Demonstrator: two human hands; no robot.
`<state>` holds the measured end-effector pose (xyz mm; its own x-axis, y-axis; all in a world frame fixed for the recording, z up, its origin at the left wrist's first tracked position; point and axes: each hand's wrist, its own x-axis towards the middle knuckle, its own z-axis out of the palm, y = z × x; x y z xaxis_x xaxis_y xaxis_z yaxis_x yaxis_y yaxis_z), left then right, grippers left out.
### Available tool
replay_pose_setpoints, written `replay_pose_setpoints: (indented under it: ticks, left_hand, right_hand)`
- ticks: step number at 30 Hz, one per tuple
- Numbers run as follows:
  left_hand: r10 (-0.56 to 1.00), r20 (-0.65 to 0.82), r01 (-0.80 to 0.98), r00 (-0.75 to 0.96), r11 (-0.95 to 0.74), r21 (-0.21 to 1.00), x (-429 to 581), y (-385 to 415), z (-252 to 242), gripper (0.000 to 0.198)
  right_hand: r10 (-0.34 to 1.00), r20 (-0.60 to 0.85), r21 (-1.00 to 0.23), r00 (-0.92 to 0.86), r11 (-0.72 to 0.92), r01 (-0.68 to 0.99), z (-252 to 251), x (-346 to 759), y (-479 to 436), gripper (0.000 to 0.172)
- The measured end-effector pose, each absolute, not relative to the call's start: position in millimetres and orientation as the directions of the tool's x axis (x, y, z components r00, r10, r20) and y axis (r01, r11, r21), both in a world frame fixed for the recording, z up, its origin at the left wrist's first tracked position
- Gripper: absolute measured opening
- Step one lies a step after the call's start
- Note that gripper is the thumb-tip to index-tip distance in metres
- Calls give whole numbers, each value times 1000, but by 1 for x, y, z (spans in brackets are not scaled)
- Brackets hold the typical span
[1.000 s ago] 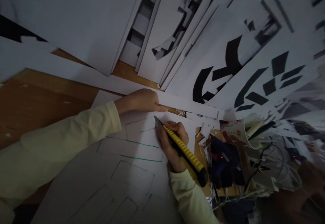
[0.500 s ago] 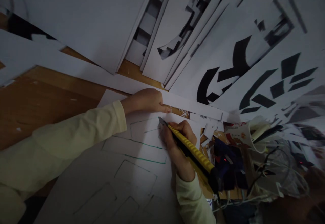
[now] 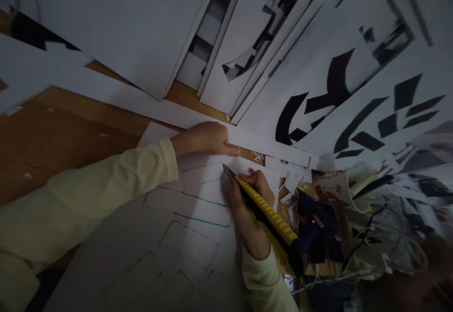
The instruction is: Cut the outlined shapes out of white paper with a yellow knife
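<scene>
my right hand (image 3: pixel 247 222) is wrapped round the yellow snap-off knife (image 3: pixel 267 208), its blade (image 3: pixel 226 170) at the end of a drawn line (image 3: pixel 202 166) on the white sheet (image 3: pixel 116 241), just nearer me than my left hand (image 3: pixel 207 138). that one is curled at the sheet's far edge; whether it pinches anything, i cannot tell. the knife's long axis slants, tip toward my left hand, butt past my right wrist. i'd hold the sheet flat, thumb clear, and draw steadily with even pressure
</scene>
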<state>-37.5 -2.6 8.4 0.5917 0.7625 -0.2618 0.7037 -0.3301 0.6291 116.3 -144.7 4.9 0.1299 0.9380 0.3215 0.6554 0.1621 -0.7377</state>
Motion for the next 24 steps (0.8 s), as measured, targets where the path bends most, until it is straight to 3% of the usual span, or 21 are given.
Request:
replay_pose_setpoints:
  ticks: [24]
  left_hand:
    - [751, -258, 697, 608, -349, 626, -38, -4, 7, 62]
  right_hand:
    - [953, 267, -745, 140, 112, 658, 7, 114, -157, 27]
